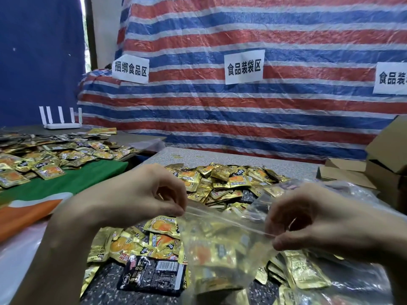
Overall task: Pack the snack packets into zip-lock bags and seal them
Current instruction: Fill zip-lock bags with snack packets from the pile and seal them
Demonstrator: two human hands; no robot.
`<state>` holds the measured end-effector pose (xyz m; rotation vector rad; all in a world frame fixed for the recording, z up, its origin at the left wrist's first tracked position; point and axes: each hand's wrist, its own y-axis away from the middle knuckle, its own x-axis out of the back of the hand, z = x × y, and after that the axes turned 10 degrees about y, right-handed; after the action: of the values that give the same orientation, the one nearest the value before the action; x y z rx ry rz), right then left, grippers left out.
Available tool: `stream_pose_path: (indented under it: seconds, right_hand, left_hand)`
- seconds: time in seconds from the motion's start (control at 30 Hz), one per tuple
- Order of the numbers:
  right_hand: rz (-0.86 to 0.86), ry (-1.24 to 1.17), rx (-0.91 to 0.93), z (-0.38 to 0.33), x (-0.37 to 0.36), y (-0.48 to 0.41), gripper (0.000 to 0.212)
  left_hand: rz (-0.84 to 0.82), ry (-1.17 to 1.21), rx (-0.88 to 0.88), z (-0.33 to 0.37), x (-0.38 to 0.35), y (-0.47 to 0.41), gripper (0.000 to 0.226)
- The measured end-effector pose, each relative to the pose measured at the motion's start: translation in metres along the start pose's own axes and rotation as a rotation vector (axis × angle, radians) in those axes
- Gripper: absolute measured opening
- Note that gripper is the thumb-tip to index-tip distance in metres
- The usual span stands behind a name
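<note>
A clear zip-lock bag (222, 249) with gold snack packets inside hangs between my hands above the table. My left hand (145, 194) pinches the bag's zip strip at its left end. My right hand (312, 223) pinches the same strip at the right end, and the strip stretches taut between them. Loose gold snack packets (226, 186) lie heaped on the speckled table (286, 165) behind the bag. More gold packets and one black packet (152, 274) lie under and in front of it.
A second heap of gold packets (44, 155) covers a green cloth (72, 183) on the left. Open cardboard boxes (385, 164) stand at the right. A white router (61, 119) sits at the back left. A striped tarp with paper signs (243, 67) forms the back wall.
</note>
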<state>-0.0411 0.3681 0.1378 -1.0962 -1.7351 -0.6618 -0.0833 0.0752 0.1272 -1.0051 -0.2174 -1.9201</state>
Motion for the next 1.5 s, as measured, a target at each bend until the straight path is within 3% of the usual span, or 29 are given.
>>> stream_pose_path:
  seconds: [0.13, 0.2, 0.3, 0.4, 0.6, 0.8, 1.0, 1.2, 1.37, 1.5]
  right_hand:
    - [0.090, -0.060, 0.032, 0.000, 0.001, 0.005, 0.024]
    - [0.242, -0.058, 0.065, 0.000, 0.002, 0.005, 0.023]
    - [0.419, -0.123, 0.144, -0.003, 0.007, 0.012, 0.017]
    - [0.328, -0.125, 0.150, -0.006, 0.006, 0.015, 0.018]
    - [0.448, -0.144, 0.131, -0.008, 0.006, 0.010, 0.014]
    - [0.414, -0.152, 0.089, -0.009, 0.004, 0.008, 0.018]
    - [0.319, -0.164, -0.059, -0.002, 0.001, -0.001, 0.020]
    - [0.161, -0.075, -0.128, 0.004, -0.001, -0.005, 0.024]
    - [0.151, 0.035, -0.059, 0.007, 0.002, -0.001, 0.030]
    - [0.155, 0.149, 0.077, -0.009, -0.005, -0.002, 0.068]
  left_hand:
    - [0.031, 0.007, -0.036, 0.000, 0.003, 0.001, 0.015]
    - [0.089, 0.047, -0.095, 0.002, 0.004, 0.003, 0.005]
    - [0.204, 0.113, -0.210, 0.001, 0.009, 0.006, 0.020]
    - [0.184, 0.121, -0.247, 0.004, 0.007, 0.005, 0.018]
    - [0.332, 0.157, -0.342, 0.008, 0.002, 0.001, 0.018]
    - [0.423, 0.105, -0.235, 0.003, 0.001, -0.005, 0.027]
    - [0.096, -0.044, 0.047, -0.003, -0.002, -0.006, 0.014]
    - [0.002, -0.204, 0.196, -0.010, -0.013, -0.014, 0.014]
    - [-0.002, -0.146, 0.043, -0.004, -0.011, -0.012, 0.015]
    - [-0.052, -0.065, -0.160, 0.009, -0.017, -0.011, 0.014]
